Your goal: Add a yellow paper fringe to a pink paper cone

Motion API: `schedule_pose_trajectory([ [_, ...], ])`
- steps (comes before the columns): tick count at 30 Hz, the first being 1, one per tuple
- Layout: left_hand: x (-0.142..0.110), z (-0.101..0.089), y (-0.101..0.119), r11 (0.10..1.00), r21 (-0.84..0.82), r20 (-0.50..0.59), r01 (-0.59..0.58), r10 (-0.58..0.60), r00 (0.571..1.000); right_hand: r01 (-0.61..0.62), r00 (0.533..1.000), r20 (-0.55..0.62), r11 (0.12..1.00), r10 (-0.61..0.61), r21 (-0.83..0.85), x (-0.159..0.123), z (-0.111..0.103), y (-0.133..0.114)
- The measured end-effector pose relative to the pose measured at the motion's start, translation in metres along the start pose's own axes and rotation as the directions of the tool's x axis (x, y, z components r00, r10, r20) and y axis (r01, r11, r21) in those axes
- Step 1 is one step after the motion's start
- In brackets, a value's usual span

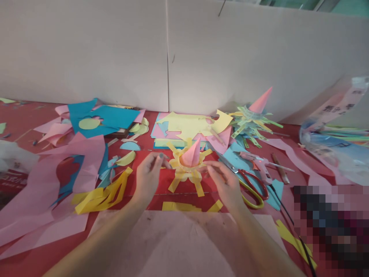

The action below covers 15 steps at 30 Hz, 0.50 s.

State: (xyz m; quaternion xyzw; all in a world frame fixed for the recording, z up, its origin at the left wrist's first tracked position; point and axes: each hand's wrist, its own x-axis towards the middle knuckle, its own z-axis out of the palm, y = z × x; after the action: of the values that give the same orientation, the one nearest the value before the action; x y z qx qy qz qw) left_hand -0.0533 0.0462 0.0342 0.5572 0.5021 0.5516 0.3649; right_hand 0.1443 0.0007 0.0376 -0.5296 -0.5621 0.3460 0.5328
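Note:
In the middle of the red table stands a yellow paper flower [188, 175] with paper strips fanning out around it and a pink paper cone [191, 154] upright at its centre. My left hand [149, 175] is at its left side, thumb and fingertips closed at a strip. On the opposite side my right hand [226, 181] pinches at a right-hand strip, its fingertips close to the flower's edge. Loose yellow paper strips [181, 207] lie just in front. Scissors [250, 184] with red and yellow handles rest beside my right hand.
A pink glue gun [261, 166] with a black cord lies at the right. Behind it stands another paper piece with a pink cone [261, 100]. Blue sheets [115, 117], pink scraps [31, 188] and yellow strips [115, 192] cover the left. A plastic bag [340, 134] is far right.

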Motion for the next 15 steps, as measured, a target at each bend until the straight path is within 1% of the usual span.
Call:
schedule_pose_trajectory([
  [3,0.012,-0.007,-0.009,0.998,-0.046,-0.151,0.047,-0.054,0.987,-0.019,0.990,-0.143,0.998,0.009,-0.066,0.005,-0.008,0.005],
  [5,0.019,-0.012,-0.019,0.996,-0.041,-0.215,0.075,-0.082,0.973,-0.038,0.980,-0.198,0.994,0.016,-0.106,0.008,-0.012,0.008],
  [7,0.024,-0.016,-0.029,0.998,-0.027,-0.246,0.060,-0.065,0.967,-0.052,0.975,-0.219,0.989,0.020,-0.140,0.009,-0.015,0.012],
  [10,0.025,-0.017,-0.040,0.999,0.034,-0.285,0.038,-0.027,0.958,-0.048,0.978,-0.206,0.981,0.009,-0.187,0.009,-0.016,0.015],
  [12,0.023,-0.015,-0.042,0.994,0.105,-0.289,0.036,-0.004,0.957,-0.032,0.984,-0.179,0.974,-0.008,-0.222,0.008,-0.015,0.016],
  [13,0.021,-0.014,-0.041,0.987,0.157,-0.272,0.016,0.027,0.962,-0.013,0.986,-0.162,0.967,-0.029,-0.254,0.008,-0.014,0.016],
  [14,0.019,-0.012,-0.039,0.975,0.222,-0.231,-0.023,0.076,0.970,0.020,0.987,-0.143,0.954,-0.066,-0.299,0.008,-0.013,0.017],
  [15,0.016,-0.009,-0.036,0.952,0.293,-0.158,-0.083,0.134,0.978,0.068,0.985,-0.123,0.934,-0.118,-0.352,0.007,-0.012,0.018],
])
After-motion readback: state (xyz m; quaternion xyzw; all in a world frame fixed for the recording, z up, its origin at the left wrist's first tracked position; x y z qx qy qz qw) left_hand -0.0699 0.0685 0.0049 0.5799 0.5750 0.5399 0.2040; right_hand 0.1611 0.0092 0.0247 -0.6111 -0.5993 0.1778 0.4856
